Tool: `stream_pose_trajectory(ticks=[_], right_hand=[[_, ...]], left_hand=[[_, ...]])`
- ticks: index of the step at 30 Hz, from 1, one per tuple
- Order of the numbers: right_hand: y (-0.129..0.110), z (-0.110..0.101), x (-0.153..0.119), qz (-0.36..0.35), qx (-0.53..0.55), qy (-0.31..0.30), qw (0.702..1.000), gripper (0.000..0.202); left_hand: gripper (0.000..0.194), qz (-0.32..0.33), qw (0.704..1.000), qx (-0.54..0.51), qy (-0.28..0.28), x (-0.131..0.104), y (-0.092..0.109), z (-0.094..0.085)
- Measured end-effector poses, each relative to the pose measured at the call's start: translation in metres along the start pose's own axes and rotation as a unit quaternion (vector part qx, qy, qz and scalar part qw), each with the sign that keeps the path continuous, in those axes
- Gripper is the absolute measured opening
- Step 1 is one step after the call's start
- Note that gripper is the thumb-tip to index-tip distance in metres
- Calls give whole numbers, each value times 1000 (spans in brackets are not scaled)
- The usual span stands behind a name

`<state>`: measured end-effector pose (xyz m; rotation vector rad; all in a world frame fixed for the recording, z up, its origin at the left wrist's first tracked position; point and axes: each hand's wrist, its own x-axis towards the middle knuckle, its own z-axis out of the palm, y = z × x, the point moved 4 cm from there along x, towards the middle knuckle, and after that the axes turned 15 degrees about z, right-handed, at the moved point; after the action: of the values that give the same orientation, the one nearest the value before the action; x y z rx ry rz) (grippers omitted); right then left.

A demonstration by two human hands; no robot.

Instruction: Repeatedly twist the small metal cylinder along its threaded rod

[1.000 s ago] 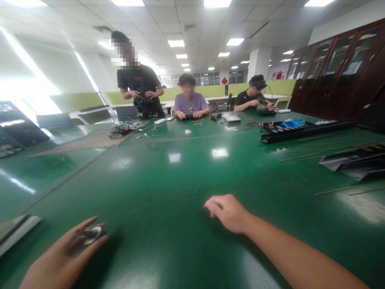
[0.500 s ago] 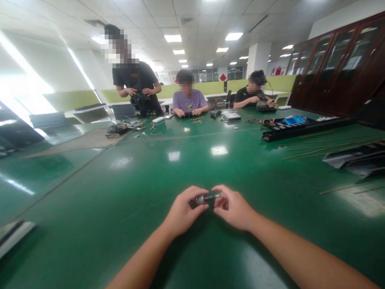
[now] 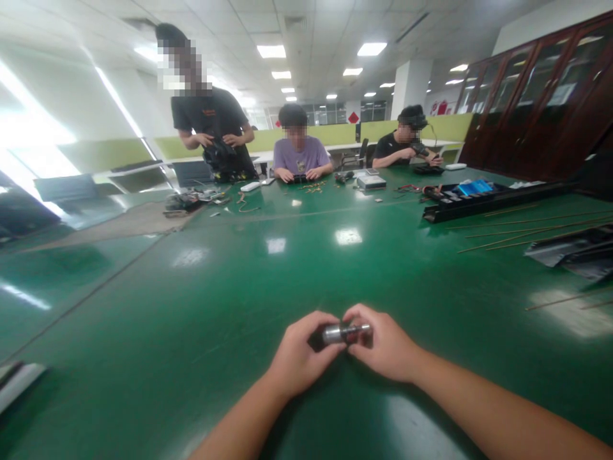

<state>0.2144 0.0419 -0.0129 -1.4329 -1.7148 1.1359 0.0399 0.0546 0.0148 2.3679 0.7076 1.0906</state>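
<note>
A small metal cylinder with a thinner shaft [image 3: 334, 333] lies sideways between my two hands, above the green table [image 3: 230, 281]. My left hand [image 3: 304, 351] holds its thick end between thumb and fingers. Around the thin end on the right, my right hand [image 3: 380, 342] is curved, with thumb and fingers bent; whether they press on the shaft cannot be made out. The fingertips of both hands are close together.
Three people are across the table: one standing [image 3: 211, 121], two seated [image 3: 299, 153] [image 3: 402, 144]. A black tray [image 3: 479, 207] and thin rods [image 3: 507, 239] lie right; cluttered parts [image 3: 184, 201] lie far left. A pale-edged object [image 3: 22, 386] sits near left.
Both hands have shifted slightly right and down in view with the metal cylinder. My right hand is now closer to my left and further around the shaft.
</note>
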Motion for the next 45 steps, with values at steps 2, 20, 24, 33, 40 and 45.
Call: stream_pose_trajectory(ticks=[2, 20, 24, 33, 40, 45], right_hand=[[-1, 0, 0, -5, 10, 3, 1000, 35], [-1, -4, -1, -13, 24, 4, 1000, 28], [-1, -5, -2, -10, 26, 4, 1000, 30], [-7, -5, -6, -23, 15, 9, 1000, 20], [-9, -8, -6, -28, 10, 12, 999, 14], [-10, -9, -6, -26, 9, 9, 1000, 10]], left_hand=[[20, 14, 1000, -5, -10, 0, 1, 1], [24, 14, 999, 12, -28, -2, 0, 3], [23, 10, 999, 4, -33, -1, 1, 3], [24, 15, 999, 1, -37, -1, 2, 3], [24, 10, 999, 3, -38, -2, 1, 5], [24, 10, 999, 7, -40, -2, 1, 7]])
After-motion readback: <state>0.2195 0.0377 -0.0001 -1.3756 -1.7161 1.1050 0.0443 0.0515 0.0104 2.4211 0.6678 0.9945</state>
